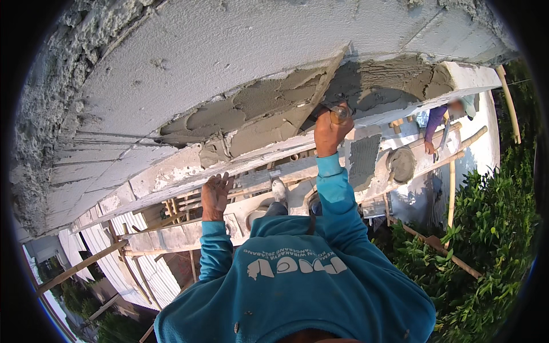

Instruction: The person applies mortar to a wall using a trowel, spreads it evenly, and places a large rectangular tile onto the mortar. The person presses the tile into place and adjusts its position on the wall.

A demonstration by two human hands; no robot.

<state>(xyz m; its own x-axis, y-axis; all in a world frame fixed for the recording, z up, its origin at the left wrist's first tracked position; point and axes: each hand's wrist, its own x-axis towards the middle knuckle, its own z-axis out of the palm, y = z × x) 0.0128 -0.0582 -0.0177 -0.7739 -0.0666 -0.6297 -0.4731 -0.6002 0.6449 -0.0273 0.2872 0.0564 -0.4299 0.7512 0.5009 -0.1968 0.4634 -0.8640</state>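
Right hand point(333, 128) closed round the handle of a trowel point(326, 86), blade angled up just beyond the knuckles against wet grey mortar point(251, 106) on the pale wall point(200, 51). Left hand point(216, 195) released, fingers loosely spread by the wall's lower edge. Right of the right hand, a co-worker's purple sleeve point(435, 122); farther below, green foliage point(474, 251)

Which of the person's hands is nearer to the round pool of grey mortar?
The right hand. It grips a trowel, above and left of the mortar pool in the picture; the left hand is much farther left.
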